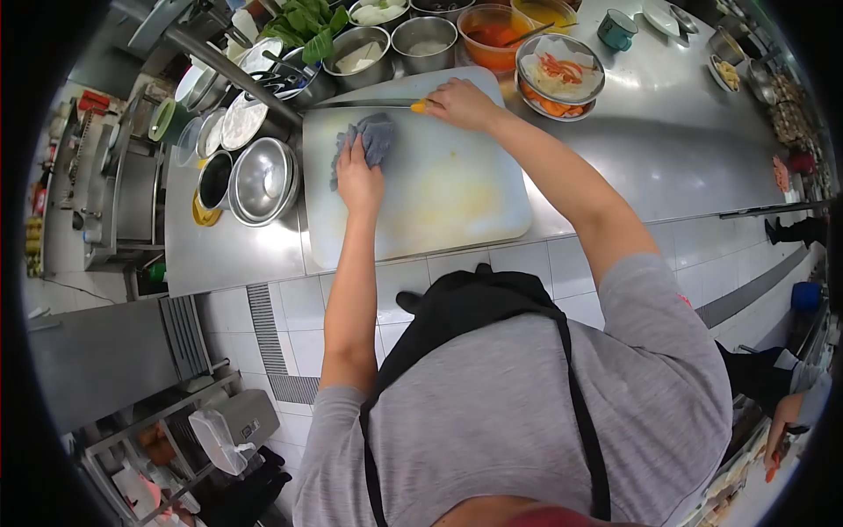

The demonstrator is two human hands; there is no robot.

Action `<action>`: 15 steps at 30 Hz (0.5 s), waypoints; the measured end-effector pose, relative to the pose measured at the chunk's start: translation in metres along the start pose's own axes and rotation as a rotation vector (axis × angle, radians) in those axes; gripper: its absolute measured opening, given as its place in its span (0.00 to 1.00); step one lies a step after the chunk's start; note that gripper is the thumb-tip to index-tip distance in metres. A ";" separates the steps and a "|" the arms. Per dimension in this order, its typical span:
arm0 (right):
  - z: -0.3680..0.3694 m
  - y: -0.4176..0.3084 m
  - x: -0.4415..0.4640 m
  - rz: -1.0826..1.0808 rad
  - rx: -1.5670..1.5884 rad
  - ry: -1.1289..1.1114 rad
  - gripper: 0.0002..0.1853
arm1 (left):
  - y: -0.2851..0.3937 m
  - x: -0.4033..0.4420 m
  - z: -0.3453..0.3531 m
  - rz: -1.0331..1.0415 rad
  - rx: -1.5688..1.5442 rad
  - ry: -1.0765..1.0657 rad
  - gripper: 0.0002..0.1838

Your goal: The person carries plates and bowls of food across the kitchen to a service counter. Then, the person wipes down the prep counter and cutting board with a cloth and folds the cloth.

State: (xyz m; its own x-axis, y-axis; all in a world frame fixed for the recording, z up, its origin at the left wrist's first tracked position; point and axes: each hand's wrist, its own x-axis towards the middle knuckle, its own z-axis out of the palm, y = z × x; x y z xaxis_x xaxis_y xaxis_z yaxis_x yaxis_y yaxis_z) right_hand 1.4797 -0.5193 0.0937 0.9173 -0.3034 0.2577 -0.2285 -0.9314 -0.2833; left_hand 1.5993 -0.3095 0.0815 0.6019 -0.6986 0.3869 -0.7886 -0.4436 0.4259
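My left hand [358, 182] presses on a crumpled grey-blue cloth [378, 140] at the left side of a large white cutting board [421, 233]. My right hand [463, 104] is closed round the yellow handle of a knife [369, 103], near the board's far edge. The knife's long blade points left, past the cloth. Yellowish stains mark the board's surface, and a small orange speck lies near its middle.
Steel bowls [263, 180] stand left of the board. Behind it are leafy greens [303, 26], steel containers [425, 44] and a tub of orange-red liquid [492, 39]. A bowl of shredded food [562, 68] sits right of these. Another person's arm [781, 422] shows at far right.
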 end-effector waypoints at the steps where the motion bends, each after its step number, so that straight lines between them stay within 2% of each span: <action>1: -0.002 0.001 0.006 -0.054 -0.036 0.068 0.18 | 0.004 0.002 0.004 0.003 -0.035 0.052 0.28; 3: -0.002 -0.007 0.008 -0.086 -0.072 0.133 0.18 | 0.017 0.001 0.007 -0.014 -0.057 0.011 0.28; 5: -0.007 -0.012 0.010 0.065 -0.126 -0.061 0.17 | 0.041 0.002 0.014 -0.019 -0.109 -0.021 0.28; 6: -0.002 -0.008 0.008 0.081 -0.144 -0.056 0.17 | 0.053 -0.004 0.014 0.049 -0.045 -0.102 0.28; 8: 0.007 -0.003 0.000 0.248 0.051 -0.205 0.17 | 0.071 -0.022 0.017 0.135 0.013 -0.176 0.28; 9: 0.003 -0.005 -0.005 0.255 0.039 -0.194 0.17 | 0.077 -0.032 0.023 0.234 0.057 -0.130 0.27; 10: 0.001 -0.010 -0.011 0.206 -0.035 -0.085 0.17 | 0.081 -0.035 0.030 0.330 0.102 -0.082 0.27; 12: -0.002 -0.006 -0.011 0.150 -0.122 0.052 0.15 | 0.091 -0.032 0.031 0.325 0.040 -0.067 0.26; 14: -0.004 0.007 -0.007 0.172 -0.117 0.059 0.15 | 0.093 -0.037 0.028 0.303 -0.006 -0.055 0.25; 15: -0.002 0.016 -0.002 0.203 -0.123 0.075 0.14 | 0.097 -0.039 0.026 0.327 -0.043 -0.118 0.25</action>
State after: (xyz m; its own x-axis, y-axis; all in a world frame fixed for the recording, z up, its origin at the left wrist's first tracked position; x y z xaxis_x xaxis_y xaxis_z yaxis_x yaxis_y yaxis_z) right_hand 1.4732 -0.5342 0.0908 0.8231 -0.4963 0.2758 -0.4477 -0.8661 -0.2224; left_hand 1.4959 -0.3404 0.0864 0.2976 -0.8610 0.4125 -0.9297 -0.1631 0.3303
